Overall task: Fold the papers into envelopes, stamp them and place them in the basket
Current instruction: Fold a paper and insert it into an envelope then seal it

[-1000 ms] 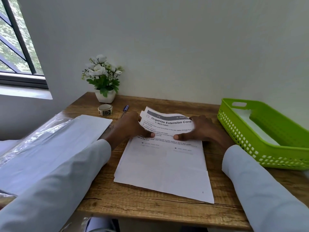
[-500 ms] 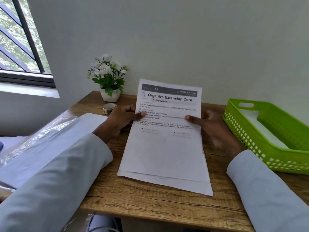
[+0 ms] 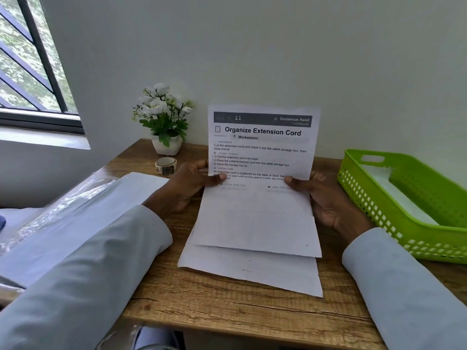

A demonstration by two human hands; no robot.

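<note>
A printed sheet (image 3: 260, 213) headed "Organize Extension Cord" stands lifted off the desk, its top half upright and its lower edge hanging over another sheet. My left hand (image 3: 194, 180) pinches its left edge and my right hand (image 3: 321, 198) pinches its right edge, thumbs on the front. A second white paper (image 3: 252, 271) lies flat on the wooden desk (image 3: 227, 311) beneath it. The green plastic basket (image 3: 374, 205) sits at the right with white paper lying inside.
A white pot of white flowers (image 3: 164, 122) stands at the back by the wall, with a small round tape roll (image 3: 165, 165) in front of it. A plastic-wrapped ream of paper (image 3: 75, 210) lies at the left. A window is at the far left.
The top sheet was curled over near the desk a second ago; both hands have since raised and unfolded it so its printed half stands upright, uncovering the lower sheet's front edge.
</note>
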